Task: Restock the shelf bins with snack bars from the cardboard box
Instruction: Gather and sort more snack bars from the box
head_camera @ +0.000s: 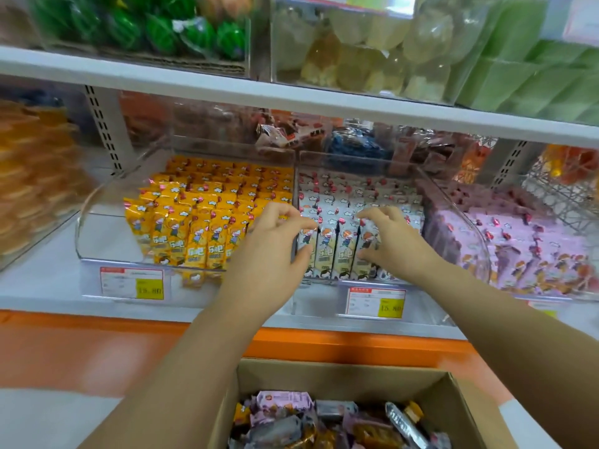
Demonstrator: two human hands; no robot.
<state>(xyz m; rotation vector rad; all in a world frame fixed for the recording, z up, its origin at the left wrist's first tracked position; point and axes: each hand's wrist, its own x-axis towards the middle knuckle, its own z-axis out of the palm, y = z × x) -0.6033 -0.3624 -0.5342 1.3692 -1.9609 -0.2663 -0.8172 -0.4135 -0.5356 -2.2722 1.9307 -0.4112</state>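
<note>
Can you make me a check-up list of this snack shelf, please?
Surface: white shelf board, carrying clear plastic bins.
Job's things: yellow-wrapped snack bars, white-wrapped snack bars and pink-wrapped snack bars sit in separate bins; brown cardboard box below holds mixed bars.
Clutter: nothing seen.
Hands: left hand and right hand, fingers curled, flank the front white row; grip unclear.
Cables: nothing seen.
Surroundings: price tags on bin fronts; green packets on the upper shelf.
</note>
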